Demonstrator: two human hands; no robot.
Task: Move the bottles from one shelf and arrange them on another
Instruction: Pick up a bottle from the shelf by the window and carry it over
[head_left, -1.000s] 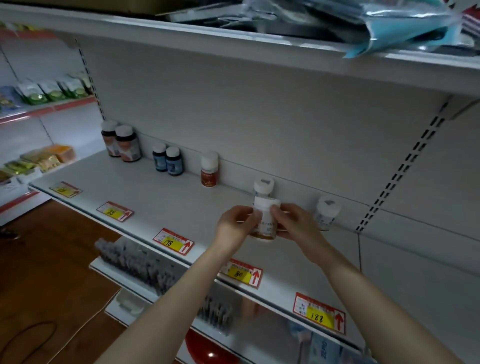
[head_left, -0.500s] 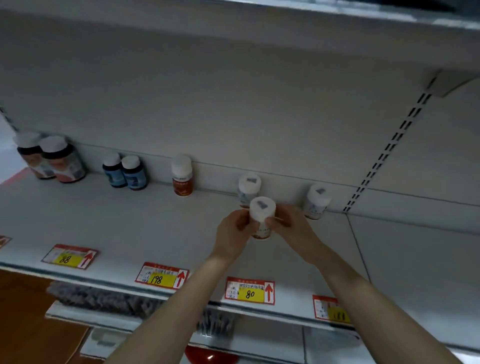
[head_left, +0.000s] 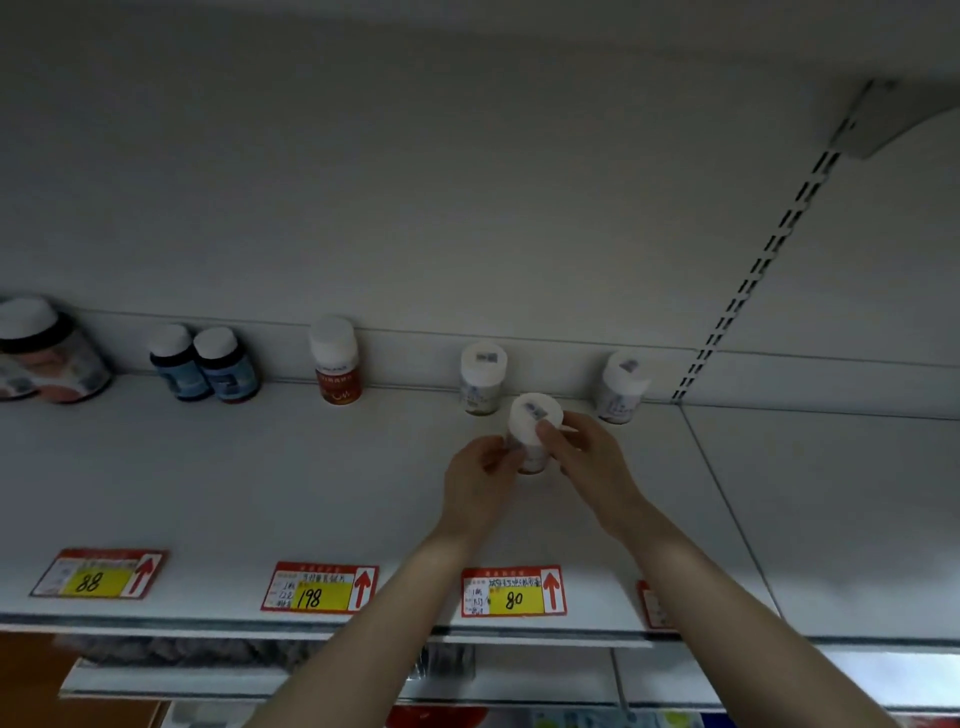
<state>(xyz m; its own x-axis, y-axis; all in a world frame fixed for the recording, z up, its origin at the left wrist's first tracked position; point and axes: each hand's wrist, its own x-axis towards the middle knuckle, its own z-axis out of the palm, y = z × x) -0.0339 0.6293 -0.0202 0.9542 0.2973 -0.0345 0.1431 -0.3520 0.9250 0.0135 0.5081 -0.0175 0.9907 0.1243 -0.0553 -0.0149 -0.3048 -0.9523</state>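
Along the back of the white shelf (head_left: 249, 493), from the left edge of the frame: a big dark jar (head_left: 49, 358), two blue bottles (head_left: 175, 364) touching, and a red-labelled bottle (head_left: 336, 364). Price tags (head_left: 511, 592) line the front lip. At centre the left hand (head_left: 480, 478) and right hand (head_left: 589, 462) both pinch a white-capped bottle (head_left: 527, 415), upright, low over the shelf. It stands just in front of another white bottle (head_left: 482, 376), partly covering it. A third white bottle (head_left: 623, 387) stands to the right, near the slotted upright (head_left: 753, 270).
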